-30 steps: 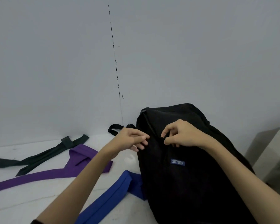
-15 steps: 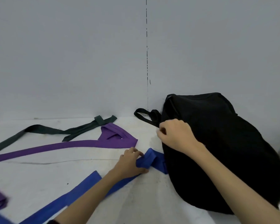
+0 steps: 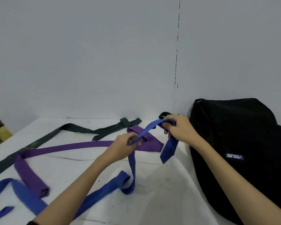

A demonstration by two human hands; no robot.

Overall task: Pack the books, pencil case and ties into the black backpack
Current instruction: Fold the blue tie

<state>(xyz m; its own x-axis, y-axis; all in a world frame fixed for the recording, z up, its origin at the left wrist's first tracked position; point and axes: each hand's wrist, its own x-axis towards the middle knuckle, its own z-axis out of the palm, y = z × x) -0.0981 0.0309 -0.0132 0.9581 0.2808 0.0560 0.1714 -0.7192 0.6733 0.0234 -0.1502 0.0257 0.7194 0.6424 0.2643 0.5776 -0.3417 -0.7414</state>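
Note:
The black backpack (image 3: 237,143) lies at the right of the white table against the wall, its small blue logo patch facing me. A blue tie (image 3: 131,169) is lifted off the table between both hands. My right hand (image 3: 180,129) grips it near the wide end, which hangs down beside the backpack. My left hand (image 3: 125,143) pinches the same tie a little lower and to the left; the rest trails in a loop across the table toward me. A purple tie (image 3: 68,147) and a dark green tie (image 3: 81,129) lie flat behind. Books and pencil case are out of sight.
The white table (image 3: 161,200) runs to a grey wall (image 3: 104,54) at the back. A black strap (image 3: 163,114) of the backpack pokes out behind my right hand. More blue tie fabric (image 3: 26,197) lies at the near left edge.
Both hands left the backpack's top. The left one went to the blue tie on the table, then the right joined it, and together they raised the tie. The view swung left.

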